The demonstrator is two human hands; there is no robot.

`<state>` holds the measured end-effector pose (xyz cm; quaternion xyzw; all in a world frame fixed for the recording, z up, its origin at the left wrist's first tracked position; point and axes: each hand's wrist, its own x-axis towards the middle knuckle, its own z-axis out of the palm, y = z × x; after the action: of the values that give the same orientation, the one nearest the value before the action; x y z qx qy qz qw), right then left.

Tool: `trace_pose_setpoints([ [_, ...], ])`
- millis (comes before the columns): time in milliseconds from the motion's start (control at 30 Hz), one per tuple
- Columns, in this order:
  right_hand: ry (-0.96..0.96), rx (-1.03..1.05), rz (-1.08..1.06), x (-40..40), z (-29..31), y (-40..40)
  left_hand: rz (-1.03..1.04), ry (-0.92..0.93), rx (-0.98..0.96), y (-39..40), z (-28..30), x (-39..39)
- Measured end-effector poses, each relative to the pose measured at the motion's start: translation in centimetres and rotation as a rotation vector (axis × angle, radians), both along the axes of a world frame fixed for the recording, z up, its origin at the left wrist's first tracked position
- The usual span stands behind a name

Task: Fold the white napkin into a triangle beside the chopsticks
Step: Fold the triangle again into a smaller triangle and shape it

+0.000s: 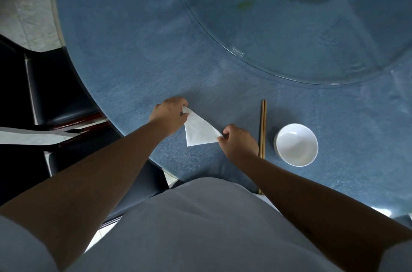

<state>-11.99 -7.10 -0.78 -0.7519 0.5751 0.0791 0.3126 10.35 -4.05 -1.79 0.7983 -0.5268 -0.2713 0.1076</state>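
Note:
The white napkin (199, 129) lies on the blue tablecloth in a triangle shape, just left of a pair of wooden chopsticks (263, 124). My left hand (169, 114) pinches the napkin's far left corner. My right hand (238, 141) pinches its right corner, close to the chopsticks. The napkin's near corner points toward me and lies flat. My right wrist covers part of the chopsticks.
A white bowl (296, 144) stands right of the chopsticks. A glass turntable (289, 33) with a round base covers the far middle of the table (133, 49). Dark chairs (55, 98) stand at the left beyond the table's edge.

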Motion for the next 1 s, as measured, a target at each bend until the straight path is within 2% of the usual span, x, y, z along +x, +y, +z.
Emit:
trace_pose_setpoints([
  [200, -0.022, 0.164, -0.134, 0.7, 0.5, -0.3, 0.031, 0.018, -0.039, 0.6, -0.3, -0.3],
  [267, -0.02, 0.254, -0.149, 1.1, 0.8, -0.7, 0.14, 0.092, -0.083, 1.3, -0.2, -0.8],
  [333, -0.045, 0.358, -0.21, 1.4, 1.1, -0.8, 0.354, 0.191, -0.064, 2.3, 0.2, -1.6],
  [433, -0.197, 0.477, -0.406, 1.4, 1.3, -0.4, 0.678, 0.407, 0.114, 4.0, 1.2, -2.7],
  [567, -0.372, 0.59, -0.496, 1.2, 1.7, -0.1, 0.929, 0.744, 0.371, 7.0, 2.7, -4.4],
  [667, -0.51, 0.672, -0.588, 1.6, 2.4, 0.4, 1.091, 1.236, 0.494, 8.0, 3.4, -5.8],
  [700, -0.55, 0.702, -0.619, 1.7, 2.7, 0.7, 1.125, 1.386, 0.486, 8.1, 3.4, -6.1],
  [767, -0.599, 0.749, -0.646, 2.0, 3.5, 1.0, 1.201, 1.556, 0.388, 7.7, 3.6, -6.7],
  [867, -0.622, 0.803, -0.622, 2.0, 4.6, 1.3, 1.345, 1.664, 0.217, 6.9, 3.6, -7.3],
  [1000, -0.645, 0.818, -0.565, 1.5, 5.4, 1.6, 1.315, 1.693, 0.168, 7.5, 3.3, -7.3],
])
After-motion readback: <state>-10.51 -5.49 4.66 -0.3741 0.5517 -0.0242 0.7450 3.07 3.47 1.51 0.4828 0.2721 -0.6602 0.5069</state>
